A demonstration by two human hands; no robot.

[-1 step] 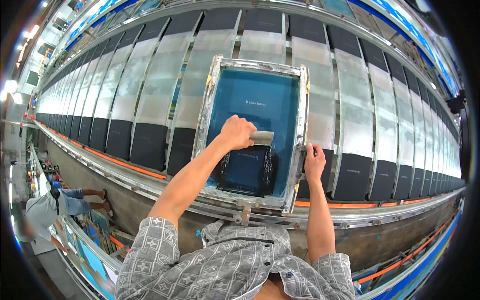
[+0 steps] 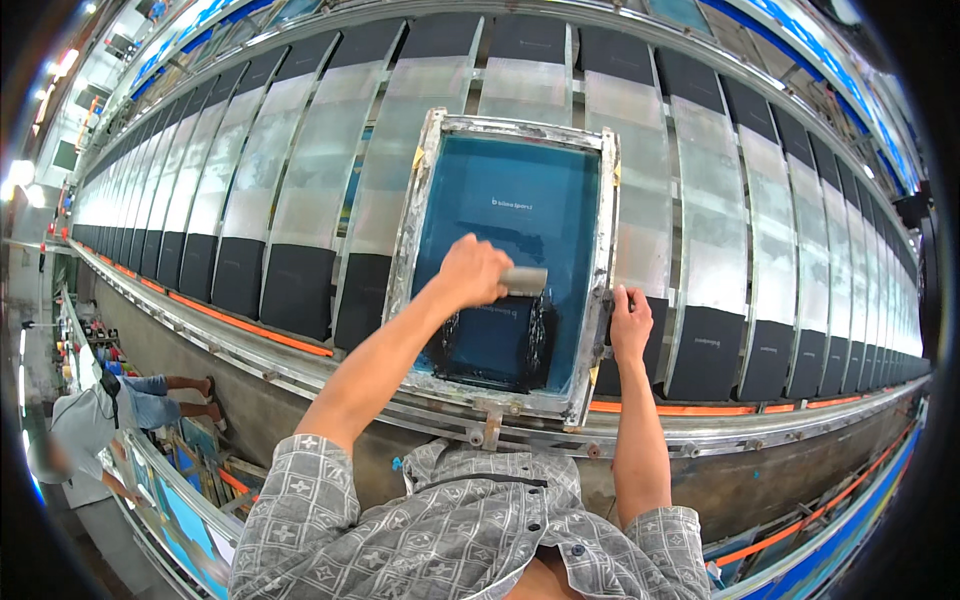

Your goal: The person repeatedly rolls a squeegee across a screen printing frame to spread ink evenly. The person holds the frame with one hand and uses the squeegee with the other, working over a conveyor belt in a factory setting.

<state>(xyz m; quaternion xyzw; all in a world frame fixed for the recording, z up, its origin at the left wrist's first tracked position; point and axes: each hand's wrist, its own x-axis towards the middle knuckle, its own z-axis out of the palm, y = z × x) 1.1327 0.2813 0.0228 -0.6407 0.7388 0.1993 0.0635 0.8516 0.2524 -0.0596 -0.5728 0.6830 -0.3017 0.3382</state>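
My left hand [image 2: 475, 270], slightly blurred, is closed around a squeegee [image 2: 522, 280] held across the middle of a teal printing screen [image 2: 510, 170] in a scuffed metal frame [image 2: 608, 175]. Dark ink [image 2: 538, 350] streaks the lower part of the mesh around a darker square, and a small pale logo shows higher up. To the right, my right hand [image 2: 628, 320] has its fingers closed at the outer side of the frame, beside a dark fitting.
Long rows of pale printing boards [image 2: 310, 200] with dark fabric pieces [image 2: 705, 355] run left and right. A metal rail [image 2: 740, 430] and orange strip [image 2: 250, 325] edge the near side. Another person [image 2: 85, 430] in a grey top and shorts is at the lower left.
My left hand and the squeegee have moved a little toward me, down the screen. My right hand and the frame look the same.
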